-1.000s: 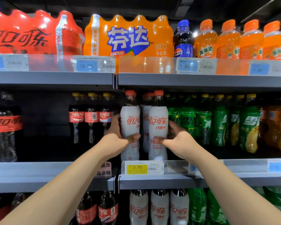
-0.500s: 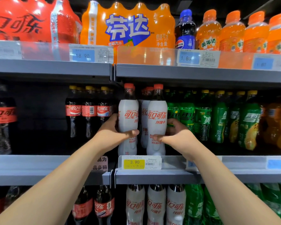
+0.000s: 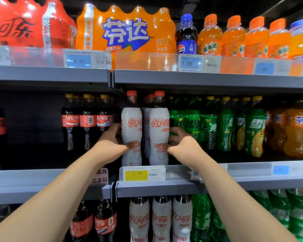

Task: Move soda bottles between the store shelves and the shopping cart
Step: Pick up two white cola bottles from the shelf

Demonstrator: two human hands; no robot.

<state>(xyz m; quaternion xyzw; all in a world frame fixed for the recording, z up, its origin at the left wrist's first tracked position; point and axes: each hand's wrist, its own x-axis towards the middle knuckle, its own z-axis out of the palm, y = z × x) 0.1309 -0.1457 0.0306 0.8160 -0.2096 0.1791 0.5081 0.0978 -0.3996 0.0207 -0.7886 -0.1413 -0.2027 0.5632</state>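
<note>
Your two bare forearms reach up and forward from the bottom corners of the view. Your left hand [image 3: 112, 144] grips the left white bottle [image 3: 131, 123]: the thumb lies across its front and the fingers curl round its left side, out of sight behind it. Your right hand [image 3: 180, 144] grips the right white bottle [image 3: 159, 119] the same way, thumb pressed on the front and fingers wrapped round the right side, wedged between it and the green bottles [image 3: 224, 126].

Both white bottles stand upright, side by side and nearly touching, at the front of the middle shelf [image 3: 252, 180]. Their bases are just behind the yellow price tag [image 3: 142, 175]. You cannot tell whether they rest on the shelf or are lifted a little. More white bottles [image 3: 146, 123] stand behind, showing in the gap between the two.

Left of your left hand is a row of dark cola bottles [image 3: 87, 119] with yellow caps. On the shelf below stand three more white bottles [image 3: 161, 220].

On the top shelf [image 3: 182, 79] sit a red wrapped pack [image 3: 24, 27], an orange wrapped pack [image 3: 126, 30], a blue-capped bottle [image 3: 186, 35] and a row of orange bottles [image 3: 234, 37].
</note>
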